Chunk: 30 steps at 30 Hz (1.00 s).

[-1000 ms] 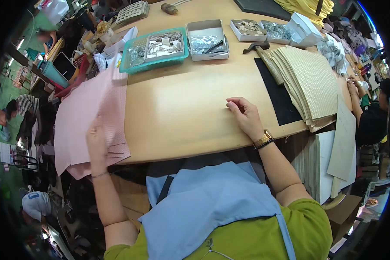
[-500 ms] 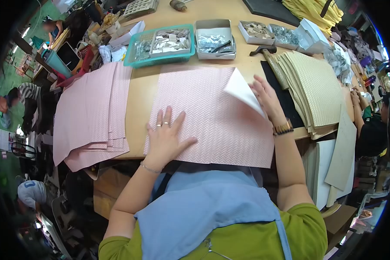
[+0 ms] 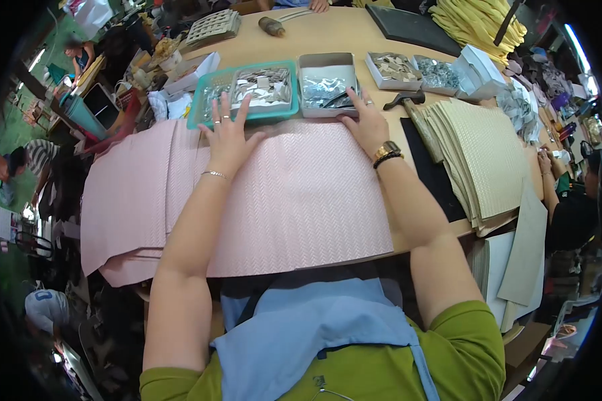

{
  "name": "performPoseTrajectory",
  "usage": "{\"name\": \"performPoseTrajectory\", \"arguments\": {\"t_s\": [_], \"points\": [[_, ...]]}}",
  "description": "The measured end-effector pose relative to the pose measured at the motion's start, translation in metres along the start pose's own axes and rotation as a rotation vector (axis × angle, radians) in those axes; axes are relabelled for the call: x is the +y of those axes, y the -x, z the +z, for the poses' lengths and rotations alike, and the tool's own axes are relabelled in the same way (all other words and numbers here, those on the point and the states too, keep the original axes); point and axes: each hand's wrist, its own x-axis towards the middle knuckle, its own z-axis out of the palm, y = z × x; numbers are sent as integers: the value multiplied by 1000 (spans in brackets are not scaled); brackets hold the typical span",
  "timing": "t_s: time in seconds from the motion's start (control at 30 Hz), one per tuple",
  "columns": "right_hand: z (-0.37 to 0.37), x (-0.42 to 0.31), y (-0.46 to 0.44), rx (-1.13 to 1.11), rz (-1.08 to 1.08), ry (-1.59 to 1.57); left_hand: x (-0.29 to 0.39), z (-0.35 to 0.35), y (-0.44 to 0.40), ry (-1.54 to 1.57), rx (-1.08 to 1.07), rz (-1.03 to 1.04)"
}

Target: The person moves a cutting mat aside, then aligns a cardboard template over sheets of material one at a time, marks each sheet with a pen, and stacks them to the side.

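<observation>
A pink herringbone-textured sheet [image 3: 301, 200] lies in front of me, its left side against the pile of similar pink sheets [image 3: 124, 200]. My left hand [image 3: 229, 137] is open, fingers spread at the sheet's far edge and over the near rim of a teal basket [image 3: 197, 122]. That basket holds a white tray of small flat pieces [image 3: 264, 85]. My right hand [image 3: 366, 125] is open at the near right corner of a white box [image 3: 328, 61], beside the sheet's far right corner. A black-handled tool [image 3: 338, 100] lies in the box near my fingers.
To the right are a hammer [image 3: 415, 110], a black sheet [image 3: 438, 180] and a stack of cream textured sheets [image 3: 485, 157]. Boxes of small parts [image 3: 394, 67] line the back. A person's hand [image 3: 319, 5] rests at the far table edge; another person [image 3: 575, 194] sits at right.
Both hands have moved forward to the sheet's far edge. The lifted right corner of the sheet now lies down, and the sheet has shifted left toward the pink pile.
</observation>
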Motion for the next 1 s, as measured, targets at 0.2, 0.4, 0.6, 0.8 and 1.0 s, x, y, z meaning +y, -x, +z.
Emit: {"name": "performPoseTrajectory", "arguments": {"t_s": [0.2, 0.4, 0.6, 0.8, 1.0], "points": [[10, 9, -10, 64, 21, -37, 14, 30, -29, -79, 75, -87], [9, 12, -22, 67, 11, -5, 21, 30, -34, 57, 118, -73], [-60, -12, 82, -208, 72, 1, -11, -55, 83, 237, -321, -62], [-54, -27, 120, -172, 406, -508, -33, -61, 147, 131, -391, -84], [-58, -15, 109, -38, 365, -510, -13, -48, 127, 169, -347, -68]]}}
